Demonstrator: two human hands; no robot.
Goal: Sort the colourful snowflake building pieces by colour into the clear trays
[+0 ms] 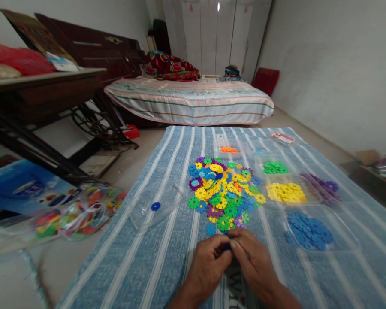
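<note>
- Dark-blue piece (227,246): held between both hands, on the near side of the mixed pile (228,191) on the counter (161,266); its visible strip runs roughly sideways, but its facing cannot be told.
- Left hand (208,262): fingers curled, pinching the piece.
- Right hand (254,259): fingers nearly closed, thumb pressing the piece's right side.

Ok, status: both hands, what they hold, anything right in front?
Left hand and right hand together, pinching a dark blue piece. Piece mostly hidden, exact shape unclear. Mixed pile of coloured pieces just beyond both hands.
</note>
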